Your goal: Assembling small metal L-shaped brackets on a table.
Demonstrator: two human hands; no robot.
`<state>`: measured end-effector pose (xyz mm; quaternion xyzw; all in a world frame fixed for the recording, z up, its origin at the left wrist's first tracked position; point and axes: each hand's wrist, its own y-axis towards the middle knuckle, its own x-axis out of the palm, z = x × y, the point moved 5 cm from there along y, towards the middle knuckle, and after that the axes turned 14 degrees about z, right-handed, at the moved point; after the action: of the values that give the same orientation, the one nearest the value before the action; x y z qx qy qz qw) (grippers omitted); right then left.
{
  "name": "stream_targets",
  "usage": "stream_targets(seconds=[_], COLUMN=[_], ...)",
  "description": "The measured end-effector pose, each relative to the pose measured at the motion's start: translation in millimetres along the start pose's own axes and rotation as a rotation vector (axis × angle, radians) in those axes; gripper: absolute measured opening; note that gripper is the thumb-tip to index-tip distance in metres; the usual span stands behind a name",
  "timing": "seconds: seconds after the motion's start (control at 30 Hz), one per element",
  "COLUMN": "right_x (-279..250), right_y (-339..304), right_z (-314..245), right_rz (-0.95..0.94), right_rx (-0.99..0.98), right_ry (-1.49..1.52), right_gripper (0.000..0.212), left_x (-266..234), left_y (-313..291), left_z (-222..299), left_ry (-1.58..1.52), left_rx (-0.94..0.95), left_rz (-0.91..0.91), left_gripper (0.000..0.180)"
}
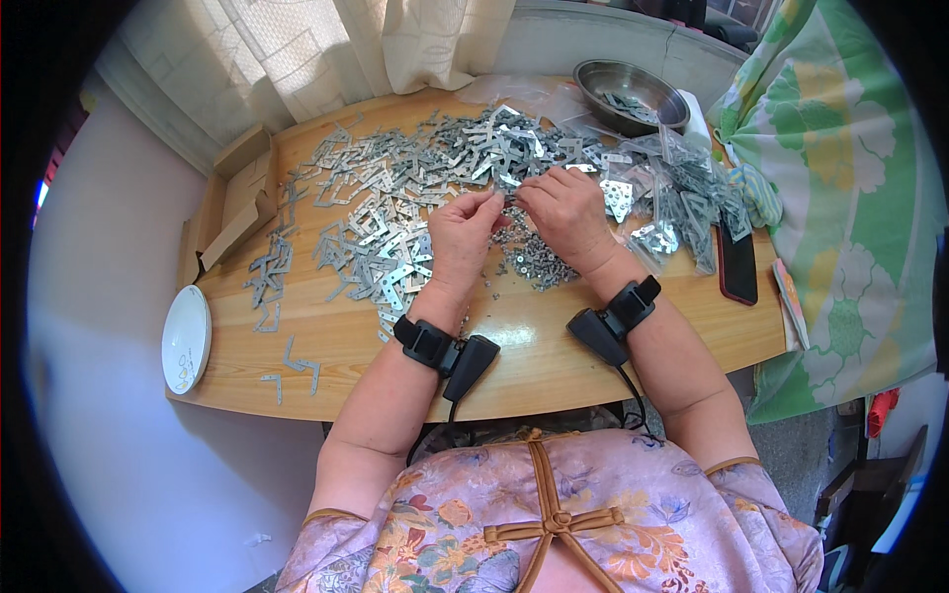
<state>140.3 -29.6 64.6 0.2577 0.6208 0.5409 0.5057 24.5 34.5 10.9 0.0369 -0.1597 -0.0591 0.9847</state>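
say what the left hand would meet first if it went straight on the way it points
Likely the heap of metal brackets just past the left hand, though the right hand is close and depth is hard to judge.

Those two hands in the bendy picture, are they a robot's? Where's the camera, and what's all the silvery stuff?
No robot here! They are a person's bare left hand and right hand, with black straps near the wrists. The camera sits on the person's head, looking down; its wide lens bends straight edges. On the wooden table lie heaps of flat metal brackets, many L-shaped, and a pile of tiny metal pieces. Around them are a cardboard box, a white dish and a metal bowl. The fingertips nearly meet, but whatever they hold is too small to tell.
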Motion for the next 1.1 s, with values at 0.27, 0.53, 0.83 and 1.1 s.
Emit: stream_targets(seconds=[0.27,0.53,0.83,1.1], right_x=[2.0,3.1,4.2,5.3], right_y=[-0.7,-1.2,-2.1,-3.1], right_z=[-1.2,-1.2,-2.8,-3.2], right_rz=[-0.004,0.001,-0.004,-0.007], right_rx=[0.006,-0.011,-0.011,-0.012], right_ry=[0.005,-0.009,-0.014,-0.016], right_gripper=[0.005,0.004,0.004,0.004], left_x=[-0.8,0.1,1.7,1.5], left_y=[1.1,2.1,0.1,0.6], left_z=[-2.1,-2.3,2.3,0.3], left_ry=[0.034,0.088,0.18,0.182], left_rx=[0.022,0.06,0.124,0.123], left_rz=[-0.002,-0.016,-0.015,-0.021], left_gripper=[0.016,0.016,0.016,0.016])
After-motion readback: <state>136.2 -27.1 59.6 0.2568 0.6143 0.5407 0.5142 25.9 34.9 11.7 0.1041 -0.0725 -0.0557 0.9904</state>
